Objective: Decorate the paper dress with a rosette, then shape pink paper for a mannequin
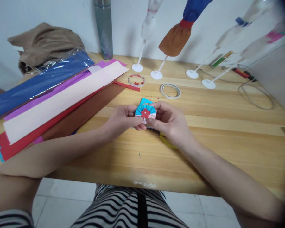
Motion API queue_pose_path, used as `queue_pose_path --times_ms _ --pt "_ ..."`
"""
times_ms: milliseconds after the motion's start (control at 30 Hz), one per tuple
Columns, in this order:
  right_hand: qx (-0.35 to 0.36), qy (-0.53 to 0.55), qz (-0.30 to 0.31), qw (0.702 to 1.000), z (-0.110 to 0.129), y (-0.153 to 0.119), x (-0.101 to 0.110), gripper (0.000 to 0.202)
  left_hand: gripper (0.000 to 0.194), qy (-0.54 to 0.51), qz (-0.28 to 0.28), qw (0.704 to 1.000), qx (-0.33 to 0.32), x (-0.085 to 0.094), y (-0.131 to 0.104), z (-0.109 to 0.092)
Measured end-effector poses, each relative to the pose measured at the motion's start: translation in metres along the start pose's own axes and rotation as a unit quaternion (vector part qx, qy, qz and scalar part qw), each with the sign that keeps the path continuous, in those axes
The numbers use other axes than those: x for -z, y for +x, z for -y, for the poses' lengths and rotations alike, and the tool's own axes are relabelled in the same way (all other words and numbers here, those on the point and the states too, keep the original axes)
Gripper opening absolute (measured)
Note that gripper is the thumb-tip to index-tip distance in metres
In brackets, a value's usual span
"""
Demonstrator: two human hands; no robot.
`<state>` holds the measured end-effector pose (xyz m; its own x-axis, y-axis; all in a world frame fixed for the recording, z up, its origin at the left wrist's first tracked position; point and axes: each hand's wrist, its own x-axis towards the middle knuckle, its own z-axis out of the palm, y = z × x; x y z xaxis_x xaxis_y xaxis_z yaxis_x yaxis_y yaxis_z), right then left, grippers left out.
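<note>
Between my two hands is a small round pleated rosette (139, 111), turquoise on its upper part and pale pink below, with a red flower and a white bead at its centre. My left hand (123, 118) pinches its left edge. The right side is gripped by the thumb and fingers of my right hand (172, 122). A turquoise piece (143, 101) shows just behind the rosette; whether it is joined on, I cannot tell. Partly under my right hand lie yellow-handled scissors (167, 142), their blades mostly hidden.
Crepe paper strips (61, 101) in several colours cover the table's left. Behind them are a brown cloth (47, 39) and a tall bottle (104, 31). Two tape rolls, one white (170, 91), lie beyond my hands. Several doll-form stands (156, 74) line the wall; a cable (258, 107) loops at right.
</note>
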<state>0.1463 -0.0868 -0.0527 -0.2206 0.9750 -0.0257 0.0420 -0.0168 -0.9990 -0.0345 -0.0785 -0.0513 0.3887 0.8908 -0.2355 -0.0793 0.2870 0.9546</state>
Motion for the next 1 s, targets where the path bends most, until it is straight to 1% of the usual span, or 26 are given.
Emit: queue_pose_path --times_ms 100,200,333,433,600,700,767,900,1000 --pt "-0.001 0.005 -0.006 1.0 -0.0009 -0.0006 -0.001 0.026 0.009 -0.021 -0.009 1.0 -0.003 -0.0003 -0.0005 0.0001" --pt "-0.008 0.029 -0.006 1.0 -0.0024 -0.0011 -0.0008 0.03 0.011 -0.034 -0.01 0.999 -0.005 0.0003 -0.0006 -0.0001" --pt "0.002 0.045 0.005 0.999 -0.0035 -0.001 0.0018 0.028 0.02 -0.057 0.0 0.998 -0.004 0.002 0.0003 0.0007" --pt "0.002 0.042 -0.011 0.999 -0.0041 -0.0004 0.0034 0.027 0.026 -0.073 0.002 0.997 -0.015 0.0023 0.0005 0.0017" --pt "-0.005 0.052 -0.022 0.998 -0.0056 0.0001 0.0032 0.029 0.039 -0.098 -0.029 0.995 -0.015 0.0026 0.0021 0.0048" --pt "0.001 0.072 -0.029 0.997 -0.0073 0.0005 0.003 0.029 0.033 -0.116 -0.01 0.993 -0.006 0.005 0.0051 0.0077" --pt "0.0 0.079 -0.029 0.996 -0.0082 0.0008 0.0032 0.031 0.032 -0.111 0.001 0.994 -0.002 0.0069 0.0065 0.0092" --pt "-0.007 0.076 -0.015 0.997 -0.0081 0.0009 0.0045 0.032 0.036 -0.078 -0.021 0.997 -0.012 0.009 0.0068 0.0093" --pt "-0.009 0.061 -0.007 0.998 -0.0062 0.0007 0.0057 0.034 0.032 -0.063 -0.03 0.997 -0.023 0.0092 0.0064 0.0081"
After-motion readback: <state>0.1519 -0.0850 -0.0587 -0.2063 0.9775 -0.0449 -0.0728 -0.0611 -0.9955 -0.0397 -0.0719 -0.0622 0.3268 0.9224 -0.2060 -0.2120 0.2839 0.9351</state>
